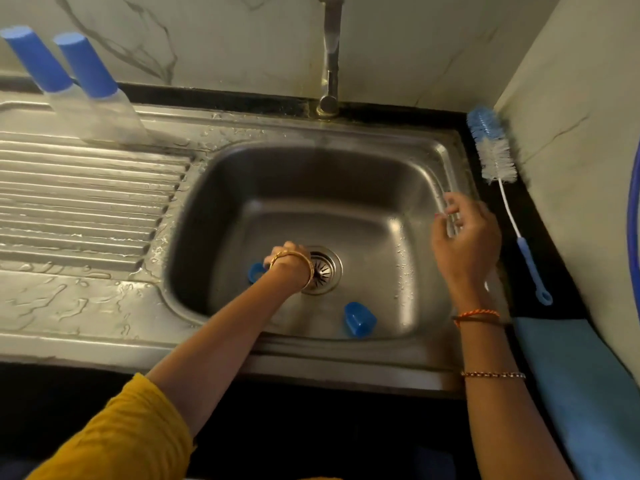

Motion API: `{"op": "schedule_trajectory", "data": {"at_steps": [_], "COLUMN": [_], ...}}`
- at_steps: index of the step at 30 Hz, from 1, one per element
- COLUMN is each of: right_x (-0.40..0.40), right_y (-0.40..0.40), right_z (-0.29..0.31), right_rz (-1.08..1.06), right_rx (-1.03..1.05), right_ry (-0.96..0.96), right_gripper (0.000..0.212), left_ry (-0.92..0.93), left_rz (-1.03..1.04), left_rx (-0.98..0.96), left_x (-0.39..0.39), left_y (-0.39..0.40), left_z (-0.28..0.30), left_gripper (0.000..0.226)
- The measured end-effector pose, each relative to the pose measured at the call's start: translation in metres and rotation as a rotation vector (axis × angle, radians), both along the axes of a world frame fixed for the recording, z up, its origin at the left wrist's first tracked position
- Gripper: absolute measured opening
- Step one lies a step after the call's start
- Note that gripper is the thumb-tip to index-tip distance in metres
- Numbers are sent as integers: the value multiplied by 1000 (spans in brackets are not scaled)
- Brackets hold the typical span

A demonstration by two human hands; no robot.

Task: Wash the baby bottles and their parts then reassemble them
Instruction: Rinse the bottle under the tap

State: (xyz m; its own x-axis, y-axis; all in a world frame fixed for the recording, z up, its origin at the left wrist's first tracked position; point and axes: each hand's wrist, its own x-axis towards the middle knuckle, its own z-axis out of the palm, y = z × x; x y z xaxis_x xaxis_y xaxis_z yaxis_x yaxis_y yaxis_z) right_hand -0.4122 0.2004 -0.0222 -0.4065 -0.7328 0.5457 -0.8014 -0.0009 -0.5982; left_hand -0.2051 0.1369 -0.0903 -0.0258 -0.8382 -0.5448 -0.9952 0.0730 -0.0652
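Steel sink basin. Left arm reaches down into it, left hand beside drain, touching blue cap; grip unclear. Right hand raised over right rim, fingers loosely spread, holding nothing. Two capped bottles on drainboard. Second blue cap near front wall.

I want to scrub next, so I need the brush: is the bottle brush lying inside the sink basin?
No, the bottle brush lies on the dark counter to the right of the sink, outside the basin.
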Motion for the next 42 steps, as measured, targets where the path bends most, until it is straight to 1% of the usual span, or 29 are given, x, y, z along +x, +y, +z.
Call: {"op": "schedule_trajectory", "data": {"at_steps": [2,5,8,10,12,14,16,18,19,21,23,25,27,29,32,34,36,38,42], "right_x": [22,46,62,71,78,83,85,84,84,84,87,89,90,93,101,102,102,103,106], "right_y": [-11,-32,-53,-68,-82,-92,-106,-124,-133,-154,-177,-200,-225,-245,-264,-269,-271,-273,-274], "right_z": [5,16,19,20,19,20,21,25,27,30,35,41,44,45,43,40,36,36,37], "right_rz": [81,129,157,201,259,285,279,304,349,444,478,460,433,413,376,341,326,307,283], "right_rx": [38,121,145,180,244,297,366,492,552,595,565,511,453,395,314,304,303,304,322], "right_ry": [-154,-394,-551,-598,-605,-669,-811,-1072,-1234,-1519,-1672,-1776,-1860,-1947,-2046,-2072,-2054,-1997,-1865], "right_gripper": [26,18,14,10,8,7,7,22,29,39,49,57,61,58,28,20,21,22,16], "left_ry": [13,51,63,91,108,148,271,472,612,868,992,1035,1041,1066,1084,1083,1089,1098,1097], "left_rz": [5,-59,-70,-71,-58,-23,83,234,307,397,424,426,407,399,396,414,429,432,410], "left_rx": [42,118,123,128,135,101,1,-154,-221,-337,-399,-424,-437,-436,-421,-446,-470,-470,-465], "left_x": [13,20,23,25,26,25,24,25,25,27,29,28,27,26,23,20,19,17,14], "left_y": [1,5,4,2,2,-2,-9,-20,-25,-37,-51,-65,-78,-86,-96,-100,-103,-105,-102], "left_z": [-6,-8,-7,-10,-9,-8,0,11,20,39,56,66,72,76,77,77,78,79,81], "left_gripper": [76,78,74,75,74,66,50,41,43,63,70,71,71,71,72,72,72,72,71]}}
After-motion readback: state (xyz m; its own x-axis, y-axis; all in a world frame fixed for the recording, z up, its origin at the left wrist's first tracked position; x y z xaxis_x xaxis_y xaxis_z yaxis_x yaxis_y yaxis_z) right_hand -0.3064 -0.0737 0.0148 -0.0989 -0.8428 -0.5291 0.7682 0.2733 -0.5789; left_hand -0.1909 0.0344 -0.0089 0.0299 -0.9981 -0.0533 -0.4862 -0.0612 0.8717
